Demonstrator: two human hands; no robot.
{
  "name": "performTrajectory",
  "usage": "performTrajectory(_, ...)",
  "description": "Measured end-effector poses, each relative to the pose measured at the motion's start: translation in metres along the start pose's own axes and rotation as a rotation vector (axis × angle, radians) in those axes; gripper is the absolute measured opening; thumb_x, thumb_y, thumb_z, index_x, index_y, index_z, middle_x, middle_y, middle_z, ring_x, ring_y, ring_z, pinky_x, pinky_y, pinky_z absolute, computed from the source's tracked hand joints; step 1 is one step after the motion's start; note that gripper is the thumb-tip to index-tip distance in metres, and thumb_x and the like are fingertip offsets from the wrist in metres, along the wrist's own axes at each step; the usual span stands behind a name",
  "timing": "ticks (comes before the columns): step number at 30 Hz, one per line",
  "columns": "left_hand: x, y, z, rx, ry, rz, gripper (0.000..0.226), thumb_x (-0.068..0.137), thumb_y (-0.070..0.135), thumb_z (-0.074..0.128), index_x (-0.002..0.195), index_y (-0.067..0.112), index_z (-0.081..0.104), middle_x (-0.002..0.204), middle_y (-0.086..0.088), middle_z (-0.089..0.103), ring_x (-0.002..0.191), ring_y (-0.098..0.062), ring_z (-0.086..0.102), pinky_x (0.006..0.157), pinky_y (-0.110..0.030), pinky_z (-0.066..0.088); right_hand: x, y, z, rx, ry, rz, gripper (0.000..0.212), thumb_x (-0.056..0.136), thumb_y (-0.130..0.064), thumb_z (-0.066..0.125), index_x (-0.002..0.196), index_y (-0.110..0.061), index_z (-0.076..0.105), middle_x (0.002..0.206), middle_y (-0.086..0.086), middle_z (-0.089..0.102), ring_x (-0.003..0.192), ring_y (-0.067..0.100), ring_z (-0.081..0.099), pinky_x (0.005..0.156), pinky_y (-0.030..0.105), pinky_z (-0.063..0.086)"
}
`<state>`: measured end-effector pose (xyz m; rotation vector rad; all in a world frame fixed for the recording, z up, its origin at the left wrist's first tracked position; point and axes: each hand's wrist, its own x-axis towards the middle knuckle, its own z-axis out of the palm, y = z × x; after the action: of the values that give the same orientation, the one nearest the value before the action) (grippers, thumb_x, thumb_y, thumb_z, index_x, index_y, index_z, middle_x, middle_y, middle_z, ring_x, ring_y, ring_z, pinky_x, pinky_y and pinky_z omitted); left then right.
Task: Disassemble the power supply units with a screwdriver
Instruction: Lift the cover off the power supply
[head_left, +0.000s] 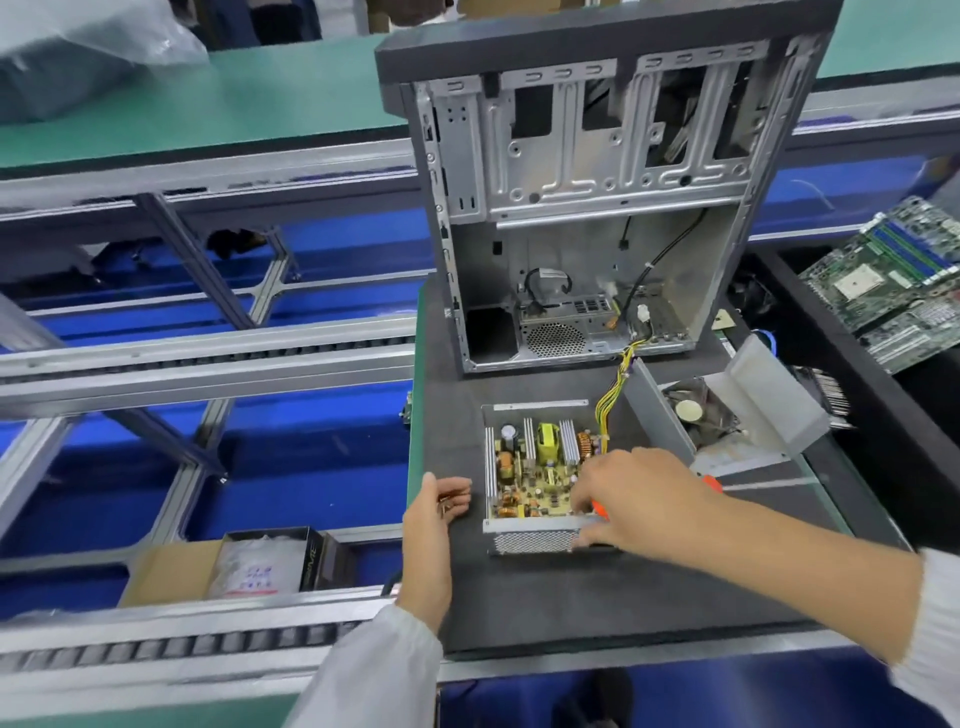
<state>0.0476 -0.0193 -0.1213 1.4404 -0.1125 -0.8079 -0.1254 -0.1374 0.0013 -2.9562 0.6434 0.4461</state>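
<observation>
Open power supply (535, 483) sits on the dark foam mat (597, 597), near the front, lid off. It is a shallow grey metal box with a perforated mesh front wall. Inside: a yellowish circuit board, ribbed silver heat sinks, a yellow transformer, a copper coil, a dark capacitor. Yellow and black wires (615, 389) run from its back right corner up into the computer case (582, 208).

Right hand (631, 499) lies over the box's right side, fingers curled down onto the board and front wall, wrapped round an orange-handled screwdriver (600, 508); the handle end pokes out behind the wrist. Tip is hidden.

Left hand (439, 506) rests on the mat's left edge, just beside the box, not touching it. Fingers loosely bent, something small and metallic between them, too blurred to name. Both arms in white sleeves.

Removed lid (758, 410), bent grey sheet metal, lies open-side-up right of the box, with a black fan (693, 410) inside it.

Computer case stands upright behind, side panel off, bare stamped steel with slots and holes. At its bottom: a small vented metal unit, black cables, a white connector.

Far right, green circuit boards (893, 280) stacked on a black surface, well apart. Left of the mat, aluminium rails (197, 358) over blue panels. Bottom left, a cardboard box (166, 571) and a black box holding a white bag (260, 566). Top left, a green tabletop with a clear plastic bag (93, 36).
</observation>
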Motion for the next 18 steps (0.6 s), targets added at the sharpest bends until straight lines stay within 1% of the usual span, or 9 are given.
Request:
performTrajectory(2,-0.003,-0.007,-0.004,0.113,-0.022,0.038,0.053,0.105,0.035,0.033,0.079,0.013,0.073,0.080,0.000,0.072,0.077,-0.013,0.061,0.077,-0.026,0.047,0.002,-0.002,0.006,-0.085,0.014,0.000,0.038,0.085,-0.054,0.059,0.108,-0.024,0.063,0.111,0.001,0.063,0.103,0.029,0.061,0.074,0.034,0.044)
performTrajectory(4,-0.007,-0.012,-0.007,0.263,-0.065,0.136,0.044,0.104,0.032,0.037,0.077,0.018,0.069,0.078,0.005,0.067,0.075,-0.011,0.057,0.075,-0.020,0.044,0.003,-0.003,0.013,-0.115,0.017,0.007,0.031,0.089,-0.049,0.056,0.103,-0.022,0.063,0.108,0.004,0.064,0.099,0.031,0.062,0.070,0.032,0.041)
performTrajectory(7,-0.012,-0.017,-0.010,0.572,-0.163,0.388,0.021,0.102,0.013,0.042,0.097,0.022,0.060,0.093,0.009,0.062,0.086,-0.003,0.056,0.077,-0.009,0.041,0.001,0.003,0.020,-0.132,0.043,0.029,0.029,0.091,-0.048,0.054,0.099,-0.022,0.063,0.106,0.004,0.064,0.098,0.030,0.062,0.066,0.031,0.033)
performTrajectory(8,-0.013,-0.017,-0.010,0.634,-0.187,0.451,0.021,0.102,0.007,0.042,0.104,0.020,0.059,0.099,0.008,0.061,0.091,-0.001,0.055,0.080,-0.008,0.040,0.000,0.007,0.021,-0.141,0.048,0.045,0.030,0.091,-0.049,0.054,0.101,-0.022,0.062,0.107,0.003,0.064,0.099,0.029,0.062,0.066,0.031,0.034)
performTrajectory(10,-0.015,-0.020,-0.009,0.739,-0.218,0.572,0.027,0.097,-0.007,0.042,0.106,0.011,0.061,0.100,0.002,0.058,0.093,-0.005,0.054,0.083,-0.011,0.041,-0.001,0.016,0.022,-0.147,0.049,0.070,0.031,0.091,-0.049,0.054,0.104,-0.022,0.061,0.108,0.003,0.063,0.100,0.028,0.062,0.069,0.032,0.041)
performTrajectory(11,-0.016,-0.021,-0.008,0.784,-0.220,0.605,0.031,0.093,-0.013,0.042,0.103,0.007,0.063,0.099,0.000,0.057,0.092,-0.008,0.054,0.084,-0.014,0.042,-0.002,0.019,0.023,-0.145,0.047,0.076,0.030,0.091,-0.048,0.054,0.102,-0.021,0.061,0.107,0.003,0.063,0.100,0.028,0.062,0.070,0.033,0.043)
performTrajectory(13,-0.018,-0.023,-0.004,0.826,-0.198,0.621,0.036,0.088,-0.020,0.041,0.100,0.004,0.064,0.099,-0.003,0.057,0.092,-0.014,0.055,0.085,-0.019,0.044,-0.004,0.022,0.026,-0.139,0.049,0.074,0.028,0.091,-0.048,0.053,0.097,-0.022,0.060,0.106,0.001,0.063,0.099,0.027,0.062,0.068,0.032,0.041)
performTrajectory(15,-0.020,-0.024,-0.002,0.843,-0.168,0.634,0.036,0.087,-0.020,0.043,0.100,0.005,0.065,0.099,-0.002,0.058,0.094,-0.014,0.055,0.087,-0.021,0.046,-0.005,0.023,0.028,-0.126,0.046,0.068,0.026,0.090,-0.049,0.054,0.094,-0.024,0.059,0.106,-0.001,0.063,0.100,0.025,0.061,0.066,0.031,0.038)
performTrajectory(18,-0.021,-0.022,-0.003,0.829,-0.176,0.637,0.034,0.090,-0.015,0.045,0.102,0.009,0.067,0.101,0.002,0.062,0.097,-0.009,0.057,0.091,-0.022,0.047,-0.006,0.026,0.027,-0.093,0.045,0.063,0.025,0.090,-0.051,0.054,0.097,-0.028,0.059,0.107,-0.004,0.062,0.101,0.024,0.061,0.069,0.031,0.040)
